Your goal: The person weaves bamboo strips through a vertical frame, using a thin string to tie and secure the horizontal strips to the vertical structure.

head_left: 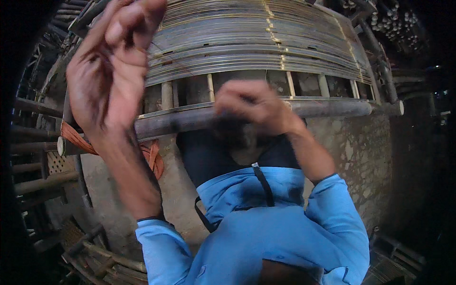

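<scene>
My left hand (108,78) is raised close to the camera at the upper left, palm toward me. Its fingers are bent in toward the thumb and partly cut off by the top edge, so anything pinched there is hidden. Curled and blurred by motion, my right hand (254,105) is over the thick front pole (327,108), in front of my lap. I cannot make out what its fingers hold. Beyond both hands lies a panel of thin bamboo-like slats (228,35), crossed by pale binding lines (270,23).
Short crosspieces (290,84) bridge the gap between slats and front pole. Orange cloth (154,159) hangs from the pole's left part. Poles and rails (45,183) stand at the left, and a stack of round-ended poles (394,21) is at the far right.
</scene>
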The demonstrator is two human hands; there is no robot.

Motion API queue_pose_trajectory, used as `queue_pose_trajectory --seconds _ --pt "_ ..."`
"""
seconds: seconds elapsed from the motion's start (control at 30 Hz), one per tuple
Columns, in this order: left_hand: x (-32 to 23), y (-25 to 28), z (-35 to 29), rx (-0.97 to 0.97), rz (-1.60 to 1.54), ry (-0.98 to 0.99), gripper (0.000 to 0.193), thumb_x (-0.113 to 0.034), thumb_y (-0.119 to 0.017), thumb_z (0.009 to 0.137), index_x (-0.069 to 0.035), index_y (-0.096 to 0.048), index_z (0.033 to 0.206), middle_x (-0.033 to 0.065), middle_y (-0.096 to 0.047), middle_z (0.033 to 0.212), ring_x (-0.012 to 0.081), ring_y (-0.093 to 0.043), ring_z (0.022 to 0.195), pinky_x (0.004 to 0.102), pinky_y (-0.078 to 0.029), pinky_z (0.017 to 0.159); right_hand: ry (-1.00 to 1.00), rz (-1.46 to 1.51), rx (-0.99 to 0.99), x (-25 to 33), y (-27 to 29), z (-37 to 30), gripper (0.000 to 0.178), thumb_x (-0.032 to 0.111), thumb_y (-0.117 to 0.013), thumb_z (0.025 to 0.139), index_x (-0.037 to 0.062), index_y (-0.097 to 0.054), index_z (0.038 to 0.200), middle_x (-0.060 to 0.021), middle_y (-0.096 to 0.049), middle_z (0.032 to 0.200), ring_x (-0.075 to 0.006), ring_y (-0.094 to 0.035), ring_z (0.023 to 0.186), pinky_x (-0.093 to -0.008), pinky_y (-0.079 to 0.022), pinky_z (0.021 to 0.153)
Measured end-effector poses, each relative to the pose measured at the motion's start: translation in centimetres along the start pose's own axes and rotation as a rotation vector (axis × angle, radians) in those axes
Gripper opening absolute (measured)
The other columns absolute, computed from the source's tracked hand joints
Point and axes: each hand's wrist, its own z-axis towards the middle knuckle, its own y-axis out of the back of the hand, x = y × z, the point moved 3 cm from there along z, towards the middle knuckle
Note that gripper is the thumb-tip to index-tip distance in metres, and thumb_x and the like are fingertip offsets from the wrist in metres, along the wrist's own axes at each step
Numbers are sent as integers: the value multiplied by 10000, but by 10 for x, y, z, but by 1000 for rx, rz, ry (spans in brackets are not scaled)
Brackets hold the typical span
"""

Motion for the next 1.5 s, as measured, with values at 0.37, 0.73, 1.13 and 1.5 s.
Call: queue_pose_trajectory --seconds 0.37,0.73,1.13,1.5 --pt "96 133 -91 178 1376 -57 242 -232 -813 764 -37 -730 882 103 -715 754 228 -710 769 345 -545 669 614 318 13 227 129 -103 372 234 -553 1010 -100 -504 1167 19 -489 857 -29 -403 614 -159 -297 455" --pt "-373 222 -358 -1133 2555 6 391 -281 -733 880 -23 -694 1171 115 -727 1104 176 -666 1031 313 -487 923 81 -51 -927 62 157 -109 216 227 -521 1037 43 -633 1018 85 -408 689 -9 -337 572 -194 -269 488" --pt "-34 165 -199 -604 1621 393 575 -211 -873 715 18 -634 1184 57 -698 1032 178 -665 958 358 -512 889 142 -240 353 -45 -134 -46 298 260 -586 945 92 -697 1165 -110 -712 1094 -246 -681 1036 -356 -519 931" --pt "171 174 -124 -561 2182 -433 476 -357 -843 768 -31 -563 973 162 -532 1009 357 -478 1007 482 -350 899 -569 -638 -121 -178 40 -8 449 522 -682 870 100 -786 984 -180 -743 884 -349 -717 866 -418 -541 807"
